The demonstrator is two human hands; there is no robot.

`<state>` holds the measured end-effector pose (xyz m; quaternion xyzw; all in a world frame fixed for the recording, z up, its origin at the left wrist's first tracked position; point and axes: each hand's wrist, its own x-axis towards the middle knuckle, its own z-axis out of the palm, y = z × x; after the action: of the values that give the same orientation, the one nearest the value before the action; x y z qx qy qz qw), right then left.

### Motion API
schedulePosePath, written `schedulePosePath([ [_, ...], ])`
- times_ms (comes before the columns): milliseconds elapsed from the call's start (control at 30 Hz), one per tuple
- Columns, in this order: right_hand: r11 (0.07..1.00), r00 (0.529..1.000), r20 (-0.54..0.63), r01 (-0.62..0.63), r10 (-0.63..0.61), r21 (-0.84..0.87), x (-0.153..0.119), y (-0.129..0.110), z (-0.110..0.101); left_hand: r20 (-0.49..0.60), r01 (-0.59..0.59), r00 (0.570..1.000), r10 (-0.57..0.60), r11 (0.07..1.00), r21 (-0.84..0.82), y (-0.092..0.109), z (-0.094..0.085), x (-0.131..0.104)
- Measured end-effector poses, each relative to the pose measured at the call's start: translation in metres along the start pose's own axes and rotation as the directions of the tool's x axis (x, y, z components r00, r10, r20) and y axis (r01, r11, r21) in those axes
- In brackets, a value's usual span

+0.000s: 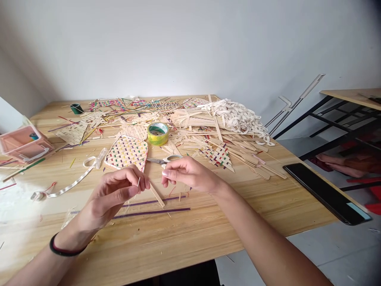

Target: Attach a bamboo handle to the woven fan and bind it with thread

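My left hand is raised above the near part of the table, its thumb and forefinger pinching a thin, pale needle. To its right, my right hand is closed in a pinch. Whatever sits between those fingers is too fine to make out. Behind my hands lies a woven fan panel with coloured checks and a pale bound edge. Scissors rest just beyond my right hand, their handles partly covered by it. Two purple strips and a pale flat strip lie below my hands.
A roll of tape stands behind the panel. Bamboo strips and a heap of white ribbon spread across the back right. At left are a pink box and a white ribbon. A black phone-like slab lies along the right edge.
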<state>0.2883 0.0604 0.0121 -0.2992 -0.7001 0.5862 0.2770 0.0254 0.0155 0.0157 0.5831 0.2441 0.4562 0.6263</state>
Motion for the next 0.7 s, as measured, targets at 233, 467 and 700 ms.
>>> schedulePosePath([
  [233, 0.999, 0.999, -0.039, 0.011, -0.013, -0.049, 0.002, 0.001, -0.005, -0.032, -0.023, 0.999, 0.022, 0.999, -0.036, 0.003, -0.001, 0.001],
  [467, 0.988, 0.995, -0.095, -0.041, 0.027, -0.152, 0.002, 0.010, -0.009, -0.042, -0.057, 0.998, 0.056, 0.998, -0.034, 0.005, -0.001, 0.003],
  [700, 0.992, 0.993, -0.105, 0.048, -0.060, -0.113, 0.004, 0.010, 0.009, -0.015, -0.023, 1.000, 0.022, 0.999, -0.035, 0.005, -0.001, 0.002],
])
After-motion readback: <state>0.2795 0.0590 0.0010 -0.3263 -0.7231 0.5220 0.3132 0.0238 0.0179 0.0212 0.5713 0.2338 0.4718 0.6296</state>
